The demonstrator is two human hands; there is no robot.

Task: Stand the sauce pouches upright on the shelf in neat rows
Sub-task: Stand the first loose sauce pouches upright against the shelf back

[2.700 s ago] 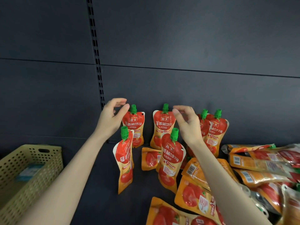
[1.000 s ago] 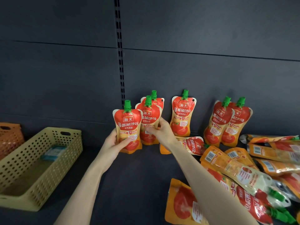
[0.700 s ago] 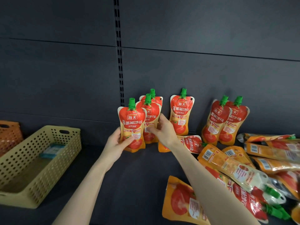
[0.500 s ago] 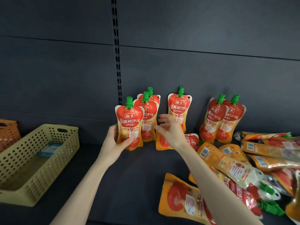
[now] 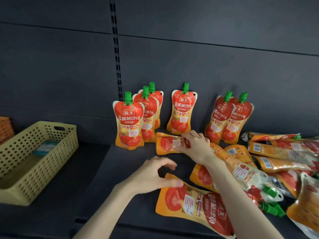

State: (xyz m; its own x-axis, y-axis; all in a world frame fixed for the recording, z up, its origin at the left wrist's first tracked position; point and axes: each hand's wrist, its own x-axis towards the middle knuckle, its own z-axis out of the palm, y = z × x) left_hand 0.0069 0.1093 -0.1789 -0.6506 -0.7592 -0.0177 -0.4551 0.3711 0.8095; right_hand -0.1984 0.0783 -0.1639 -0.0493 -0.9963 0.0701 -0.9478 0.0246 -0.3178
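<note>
On the dark shelf [image 5: 96, 183], a flat red-and-orange sauce pouch [image 5: 195, 202] is touched by the curled left hand [image 5: 155, 176]; grip cannot be told. A second pouch [image 5: 168, 144] is gripped by the right hand [image 5: 196, 146]. Six upright pouches [image 5: 183, 114] are ranged behind, a yellow perforated basket [image 5: 51, 157] leftward.

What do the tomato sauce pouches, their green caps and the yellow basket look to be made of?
The sauce pouches: glossy, flexible plastic film, perhaps laminated; light glints off them and the sides bulge softly. The green caps: rigid plastic, seemingly ribbed. The yellow basket: moulded plastic, fairly matte, its walls pierced by regular holes.
</note>
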